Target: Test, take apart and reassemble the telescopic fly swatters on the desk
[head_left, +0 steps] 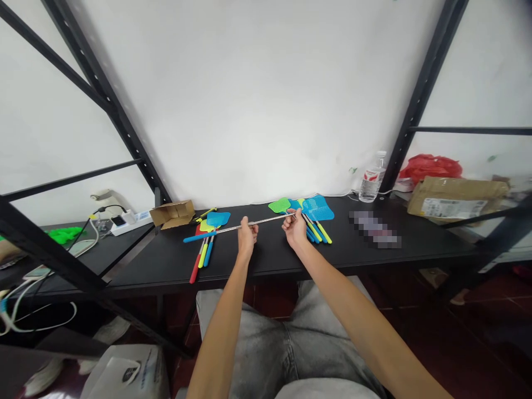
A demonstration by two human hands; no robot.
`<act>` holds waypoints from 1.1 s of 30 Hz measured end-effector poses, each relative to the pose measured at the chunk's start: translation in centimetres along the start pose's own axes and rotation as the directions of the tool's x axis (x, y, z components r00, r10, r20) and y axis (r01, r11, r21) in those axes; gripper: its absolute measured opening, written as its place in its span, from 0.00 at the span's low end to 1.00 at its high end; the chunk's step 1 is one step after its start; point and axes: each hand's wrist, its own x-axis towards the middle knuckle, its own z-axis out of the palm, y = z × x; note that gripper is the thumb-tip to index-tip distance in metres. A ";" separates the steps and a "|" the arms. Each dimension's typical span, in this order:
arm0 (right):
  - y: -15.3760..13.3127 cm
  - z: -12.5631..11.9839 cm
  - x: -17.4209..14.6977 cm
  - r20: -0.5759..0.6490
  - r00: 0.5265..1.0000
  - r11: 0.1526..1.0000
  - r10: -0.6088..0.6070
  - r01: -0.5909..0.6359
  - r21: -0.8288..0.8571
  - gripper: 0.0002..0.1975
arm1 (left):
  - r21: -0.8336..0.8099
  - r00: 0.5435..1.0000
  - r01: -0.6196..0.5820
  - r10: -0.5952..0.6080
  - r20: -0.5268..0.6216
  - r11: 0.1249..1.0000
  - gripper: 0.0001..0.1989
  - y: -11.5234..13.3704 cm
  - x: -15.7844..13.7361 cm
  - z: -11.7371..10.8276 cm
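A fly swatter with a blue handle (200, 236) and a thin extended metal rod (272, 219) lies slantwise across both hands, above the black table. My left hand (247, 237) is closed around the middle of the rod. Further right, my right hand (295, 228) pinches the rod's far end. A blue mesh swatter head (319, 208) sits just beyond my right fingers, in line with the rod; whether it joins it I cannot tell. Beside it are a green swatter head (279, 205) and several short blue and yellow handles (323, 232). On the left lie swatters with red (194, 269), yellow (203, 255) and blue (209, 252) handles.
An open cardboard box (172, 214) stands at the back left, near a white power strip (132, 221). To the right are a water bottle (372, 180), a blurred-out item (375, 229), a taped carton (457, 199) and a red plastic bag (432, 167). Black shelf posts (421, 91) flank the table.
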 end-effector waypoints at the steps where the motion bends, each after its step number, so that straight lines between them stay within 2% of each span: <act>1: -0.1 -0.2 0.1 -0.024 1.000 1.000 -0.010 0.010 0.015 0.26 | 0.011 0.999 -0.018 0.019 -0.036 1.000 0.27 0.3 0.1 -0.6; 6: -0.3 -0.4 0.5 -0.059 0.998 0.998 -0.010 0.014 0.061 0.27 | -0.103 0.943 -0.141 0.102 -0.317 0.985 0.25 2.7 0.6 -5.2; 9: -0.3 -0.2 0.4 -0.078 0.997 0.996 0.013 -0.006 0.089 0.28 | -0.179 0.910 -0.201 0.116 -0.397 0.963 0.22 3.6 0.6 -7.3; 11: -0.3 -0.1 0.3 -0.090 0.996 0.996 0.013 -0.005 0.084 0.28 | -0.189 0.901 -0.225 0.130 -0.413 0.956 0.19 3.6 0.6 -7.8; 14: -0.4 0.0 0.2 -0.103 0.995 0.998 -0.006 0.012 0.059 0.27 | -0.159 0.908 -0.232 0.155 -0.389 0.959 0.16 3.1 0.5 -7.7; 18: -0.3 -0.3 0.2 -0.106 0.994 0.998 -0.028 0.034 0.059 0.26 | -0.142 0.945 -0.184 0.135 -0.297 0.973 0.18 2.8 0.4 -7.6; 23: 0.1 -0.4 0.3 -0.084 0.995 0.996 -0.044 0.050 0.068 0.25 | -0.130 0.966 -0.152 0.119 -0.228 0.980 0.19 2.8 0.2 -7.2; 30: 0.6 0.4 -0.5 0.068 0.997 0.998 0.041 -0.039 -0.041 0.25 | -0.088 0.996 -0.073 0.068 -0.061 0.993 0.21 0.9 -0.8 -2.3; 33: 0.5 0.3 -0.6 0.100 0.993 0.997 0.067 -0.063 -0.040 0.25 | -0.102 0.997 -0.076 0.072 -0.039 0.992 0.22 0.4 -0.9 -1.2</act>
